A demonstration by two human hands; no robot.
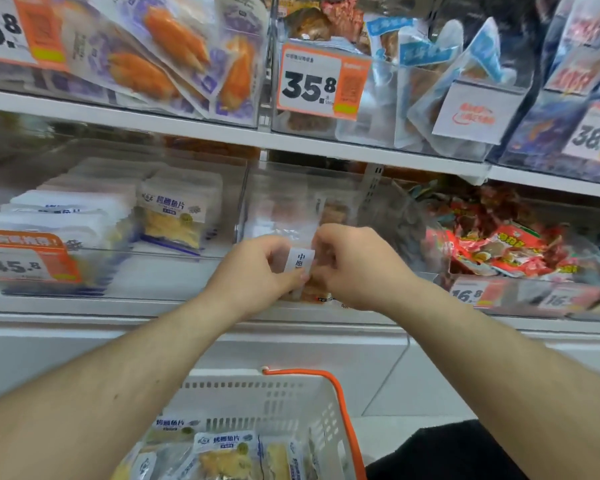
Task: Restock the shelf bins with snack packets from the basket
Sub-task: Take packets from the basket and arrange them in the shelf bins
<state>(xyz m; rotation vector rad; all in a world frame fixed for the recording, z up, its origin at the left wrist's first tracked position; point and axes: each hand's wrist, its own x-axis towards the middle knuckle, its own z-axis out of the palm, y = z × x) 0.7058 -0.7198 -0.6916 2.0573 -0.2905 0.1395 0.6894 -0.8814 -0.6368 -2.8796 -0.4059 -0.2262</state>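
Right, head view: left hand [257,271] and right hand [357,268] both pinch one clear snack packet [300,263] with a white label, held at the front lip of the middle clear shelf bin [326,202] (nearly empty). White basket [257,403] below holds fish-slice packets [222,452]. Risk: a slick film pouch could slip from the fingertips and drop short of the bin, or catch on the front wall.
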